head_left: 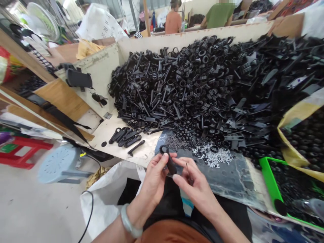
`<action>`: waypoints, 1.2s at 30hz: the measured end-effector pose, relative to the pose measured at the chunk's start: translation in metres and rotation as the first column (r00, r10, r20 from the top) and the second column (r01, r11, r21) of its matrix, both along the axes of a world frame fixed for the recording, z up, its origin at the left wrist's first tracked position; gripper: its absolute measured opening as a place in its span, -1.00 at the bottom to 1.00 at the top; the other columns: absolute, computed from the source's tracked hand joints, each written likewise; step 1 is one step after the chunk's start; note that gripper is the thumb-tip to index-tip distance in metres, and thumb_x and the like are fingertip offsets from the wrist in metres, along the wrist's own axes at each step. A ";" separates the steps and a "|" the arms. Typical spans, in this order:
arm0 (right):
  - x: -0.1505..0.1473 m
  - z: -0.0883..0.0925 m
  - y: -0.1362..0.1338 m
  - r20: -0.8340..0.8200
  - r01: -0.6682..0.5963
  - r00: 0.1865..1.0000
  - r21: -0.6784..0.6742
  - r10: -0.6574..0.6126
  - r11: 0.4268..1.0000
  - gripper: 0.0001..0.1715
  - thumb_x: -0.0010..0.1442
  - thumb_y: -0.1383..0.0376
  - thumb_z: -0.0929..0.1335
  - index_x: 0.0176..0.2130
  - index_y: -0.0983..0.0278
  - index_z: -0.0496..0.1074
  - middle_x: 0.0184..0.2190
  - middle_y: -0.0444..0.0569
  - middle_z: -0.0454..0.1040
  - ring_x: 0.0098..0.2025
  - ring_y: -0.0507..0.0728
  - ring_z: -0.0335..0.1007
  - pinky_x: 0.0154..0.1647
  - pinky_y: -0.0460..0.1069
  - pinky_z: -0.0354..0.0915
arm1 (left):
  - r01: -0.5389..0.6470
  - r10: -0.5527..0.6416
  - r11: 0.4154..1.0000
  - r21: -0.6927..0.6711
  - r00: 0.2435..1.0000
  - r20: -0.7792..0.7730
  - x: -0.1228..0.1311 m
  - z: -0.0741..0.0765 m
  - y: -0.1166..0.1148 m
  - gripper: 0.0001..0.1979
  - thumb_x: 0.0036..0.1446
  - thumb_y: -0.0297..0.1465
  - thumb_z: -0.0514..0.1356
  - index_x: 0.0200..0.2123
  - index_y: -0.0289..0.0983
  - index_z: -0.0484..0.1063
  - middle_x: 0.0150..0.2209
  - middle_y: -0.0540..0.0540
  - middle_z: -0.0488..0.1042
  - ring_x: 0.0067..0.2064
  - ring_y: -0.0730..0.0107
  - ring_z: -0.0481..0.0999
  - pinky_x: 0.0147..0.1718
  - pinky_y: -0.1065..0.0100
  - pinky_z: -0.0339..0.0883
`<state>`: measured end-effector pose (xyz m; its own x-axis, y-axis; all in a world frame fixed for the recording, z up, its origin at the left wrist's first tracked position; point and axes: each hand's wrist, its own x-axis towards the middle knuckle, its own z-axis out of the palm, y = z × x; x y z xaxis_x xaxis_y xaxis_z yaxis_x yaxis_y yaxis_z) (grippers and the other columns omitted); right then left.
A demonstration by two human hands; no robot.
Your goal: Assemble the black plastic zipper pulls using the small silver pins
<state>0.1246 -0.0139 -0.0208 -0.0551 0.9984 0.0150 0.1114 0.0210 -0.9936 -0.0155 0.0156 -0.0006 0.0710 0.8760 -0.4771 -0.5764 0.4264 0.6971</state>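
My left hand (155,173) is closed on a black plastic lever with a ring at its top end (170,162), held tilted over the front edge of the bench. My right hand (193,182) is beside it, its fingertips and thumb near or against the lever's right side and lower end. Its other fingers are curled, with something small and dark among them that I cannot make out. Ahead of the hands lie small silver pins (215,157) and tiny black parts (174,141). To the left, several similar black levers (126,135) lie in a group.
A large heap of black plastic parts (177,84) fills the wooden bin. At right are a green tray (269,182) and a yellow-edged bag (285,135) of round black pieces. A blue stool (57,162) stands left. Two people sit beyond the back board (157,38).
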 end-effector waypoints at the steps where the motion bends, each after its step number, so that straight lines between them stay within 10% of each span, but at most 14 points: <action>1: 0.001 0.000 -0.002 -0.021 0.037 0.999 -0.025 -0.038 0.999 -0.52 0.27 0.03 0.41 0.10 0.18 0.52 -0.10 -0.01 0.47 -0.50 -0.02 0.24 -0.49 -0.08 0.31 | -0.035 0.035 0.999 -0.004 0.999 0.005 -0.002 0.001 0.002 -0.71 -0.01 -0.24 0.51 -0.34 -0.32 0.60 -0.25 -0.12 0.67 -0.23 0.42 0.58 -0.17 0.43 0.44; 6: -0.007 -0.007 -0.005 0.059 -0.041 0.997 -0.146 0.050 0.988 -0.51 0.24 -0.04 0.43 0.02 0.22 0.52 -0.45 -0.16 0.44 -0.54 0.02 0.24 -0.51 -0.08 0.23 | -0.124 0.126 0.992 -0.036 0.991 0.044 0.003 0.003 -0.005 -0.70 -0.02 -0.23 0.51 -0.31 -0.30 0.60 -0.26 -0.10 0.67 -0.25 0.39 0.58 -0.15 0.37 0.43; 12: -0.032 -0.016 0.003 -0.077 -0.127 0.990 -0.082 0.121 0.989 -0.49 0.32 -0.05 0.36 0.05 0.23 0.56 -0.18 0.06 0.63 -0.12 0.25 0.56 -0.08 0.05 0.45 | -0.136 0.137 0.989 0.054 0.990 -0.021 0.002 0.000 -0.019 -0.68 0.09 -0.15 0.43 -0.24 -0.27 0.56 -0.27 -0.10 0.66 -0.33 0.39 0.55 -0.34 0.41 0.34; 20: -0.041 -0.009 0.054 0.175 -0.206 0.965 0.040 0.196 0.978 -0.57 0.36 0.04 0.33 0.06 0.18 0.56 -0.24 -0.04 0.62 -0.31 0.16 0.48 -0.25 -0.01 0.38 | -0.209 0.333 0.911 0.355 0.880 -0.337 -0.079 0.002 0.009 -0.57 0.12 -0.27 0.41 0.05 -0.22 0.52 -0.14 -0.14 0.66 -0.12 0.31 0.59 -0.06 0.30 0.39; 24: -0.053 0.008 0.094 0.379 -0.250 0.909 0.156 0.176 0.956 -0.67 0.32 0.09 0.33 -0.10 0.17 0.62 -0.44 -0.12 0.56 -0.46 0.12 0.37 -0.35 -0.02 0.28 | -0.325 0.607 0.780 0.535 0.603 -0.518 -0.127 -0.006 0.022 -0.67 0.20 -0.23 0.33 -0.01 -0.19 0.48 -0.21 -0.06 0.58 -0.14 0.33 0.55 -0.17 0.35 0.36; 30: -0.071 -0.001 0.086 0.392 -0.146 0.909 -0.013 0.139 0.989 -0.52 0.33 -0.05 0.29 -0.39 0.20 0.56 -0.57 -0.10 0.55 -0.52 0.14 0.45 -0.47 -0.03 0.22 | 0.392 0.448 0.840 0.376 -0.108 -0.887 -0.147 -0.028 0.026 -0.78 0.25 -0.36 0.26 -0.03 -0.18 0.54 -0.11 -0.13 0.58 -0.04 0.11 0.48 -0.07 0.17 0.26; 33: -0.084 -0.005 0.070 0.481 -0.146 0.862 -0.074 0.163 0.987 -0.60 0.32 0.00 0.34 -0.18 0.21 0.63 -0.52 -0.06 0.61 -0.46 0.19 0.53 -0.43 -0.03 0.26 | 0.483 0.432 0.845 0.229 -0.363 -0.826 -0.142 -0.036 0.035 -0.83 0.33 -0.40 0.17 -0.12 -0.19 0.58 -0.24 -0.12 0.59 -0.13 0.10 0.47 -0.12 0.14 0.19; 36: -0.103 0.000 0.069 0.608 -0.222 0.769 -0.037 0.199 0.974 -0.55 0.34 0.12 0.37 0.12 0.27 0.54 -0.40 -0.02 0.68 -0.33 0.23 0.62 -0.30 -0.02 0.32 | 0.432 0.463 0.862 0.266 -0.456 -0.760 -0.139 -0.041 0.049 -0.81 0.34 -0.37 0.16 -0.14 -0.21 0.59 -0.25 -0.15 0.60 -0.14 0.07 0.46 -0.15 0.13 0.16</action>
<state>0.0219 0.0549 -0.0207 -0.2732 0.9602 -0.0590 0.6765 0.1482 -0.7214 -0.1545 0.0650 -0.0411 -0.0256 0.8864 0.4622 0.9895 -0.0434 0.1381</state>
